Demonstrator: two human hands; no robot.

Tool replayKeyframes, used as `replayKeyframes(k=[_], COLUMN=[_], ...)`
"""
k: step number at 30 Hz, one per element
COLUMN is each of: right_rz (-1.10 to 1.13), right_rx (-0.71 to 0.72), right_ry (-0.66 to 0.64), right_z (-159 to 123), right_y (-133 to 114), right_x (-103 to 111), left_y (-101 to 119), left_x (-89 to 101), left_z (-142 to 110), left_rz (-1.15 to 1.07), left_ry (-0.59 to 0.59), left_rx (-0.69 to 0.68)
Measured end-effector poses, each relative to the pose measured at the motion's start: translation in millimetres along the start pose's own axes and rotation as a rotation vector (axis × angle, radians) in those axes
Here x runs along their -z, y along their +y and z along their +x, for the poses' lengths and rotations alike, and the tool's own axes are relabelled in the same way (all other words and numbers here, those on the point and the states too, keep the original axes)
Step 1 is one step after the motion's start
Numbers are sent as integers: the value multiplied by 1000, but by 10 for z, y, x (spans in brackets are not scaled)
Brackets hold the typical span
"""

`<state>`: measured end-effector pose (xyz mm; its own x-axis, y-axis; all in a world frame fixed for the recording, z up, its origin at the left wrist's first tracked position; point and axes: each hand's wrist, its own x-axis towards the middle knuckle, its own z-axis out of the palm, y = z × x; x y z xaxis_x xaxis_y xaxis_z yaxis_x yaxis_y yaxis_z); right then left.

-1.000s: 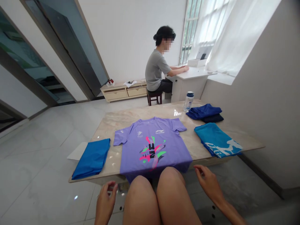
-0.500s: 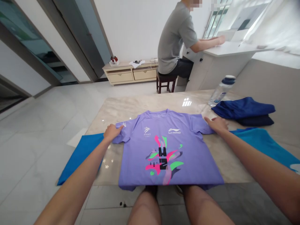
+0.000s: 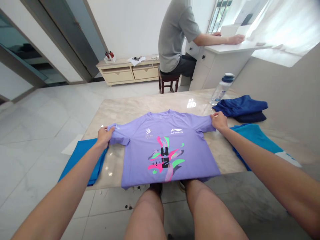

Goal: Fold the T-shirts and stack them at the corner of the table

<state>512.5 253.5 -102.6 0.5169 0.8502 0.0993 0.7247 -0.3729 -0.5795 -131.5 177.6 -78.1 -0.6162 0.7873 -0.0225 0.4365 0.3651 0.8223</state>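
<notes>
- Purple T-shirt [image 3: 140, 150]: spread front up on marble-look table [image 3: 135, 103], collar toward far side, hem at the near edge, some fabric hanging past it.
- Print: multicolour splash with black lettering mid-front, white "LI-NING" logo upper right in view, small white emblem upper left.
- Left hand [image 3: 105, 136]: fingers closed on the end of the shirt's left-in-view sleeve [image 3: 120, 136], thumb on top.
- Right hand [image 3: 219, 120]: pinching the end of the other sleeve [image 3: 203, 123] between thumb and fingers.
- Both sleeves out to the sides; whether the cuffs are raised off the table is hard to tell from this angle.
- Blue folded cloth [image 3: 81, 158]: at table's left end, partly behind left forearm.
- Teal folded cloth [image 3: 260, 138]: right side, white print at its near corner, partly behind right forearm.
- Dark blue cloth [image 3: 241, 106]: bunched, beyond teal one.
- Clear bottle [image 3: 220, 91]: dark blue and white cap, just beside dark blue cloth.
- Seated person [image 3: 172, 40]: grey top, on dark stool [image 3: 169, 78], forearms at white desk [image 3: 222, 61].
- Low cabinet [image 3: 118, 76]: against back wall, white container [image 3: 109, 60] with red items on top.
</notes>
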Motion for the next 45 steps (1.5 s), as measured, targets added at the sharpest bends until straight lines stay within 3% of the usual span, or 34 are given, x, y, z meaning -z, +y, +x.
replayKeyframes(k=[2, 6, 10, 12, 16, 17, 19, 21, 25, 28, 30, 34, 38, 41, 45], right_rz=[14, 8, -56, 8, 367, 409, 361, 227, 4, -105, -120, -80, -194, -256, -205], right_rx=[-42, -153, 119, 267, 330, 327, 352, 427, 517, 464, 409, 388, 560, 659, 689], right_ry=[-16, -171, -174, -216, -602, -667, -671, -573, -428, -380, -435, -670, -842, -749, -430], right_z=[-92, -203, -284, -394, -710, -771, -830, -791, -489, -185, 5, 282, 405, 456, 602], right_y=[-6, -84, -433, -685, -1047, -1075, -1061, -992, -883, -880, -896, -963, -1096, -1237, -1585], right_x=[52, 168, 313, 334, 188, 124, -18, -163, -431, -597, -670, -688, -673, -749, -813], left_y=[14, 155, 552, 772, 947, 917, 789, 621, 365, 309, 331, 479, 703, 908, 1288], left_x=[71, 204, 150, 2, -421, -515, -659, -747, -848, -941, -1016, -1128, -1153, -1138, -1084], left_z=[-74, -154, -235, -360, -728, -795, -836, -738, -291, 33, 193, 418, 527, 545, 658], left_rz=[12, 180, 248, 178, -154, -190, -146, -24, 170, 231, 278, 523, 739, 818, 778], left_ry=[33, 74, 46, -81, -507, -554, -536, -442, -253, -270, -313, -434, -605, -542, -357], left_rx=[-1, -86, -205, -233, -247, -281, -360, -407, -376, -275, -241, -356, -493, -504, -466])
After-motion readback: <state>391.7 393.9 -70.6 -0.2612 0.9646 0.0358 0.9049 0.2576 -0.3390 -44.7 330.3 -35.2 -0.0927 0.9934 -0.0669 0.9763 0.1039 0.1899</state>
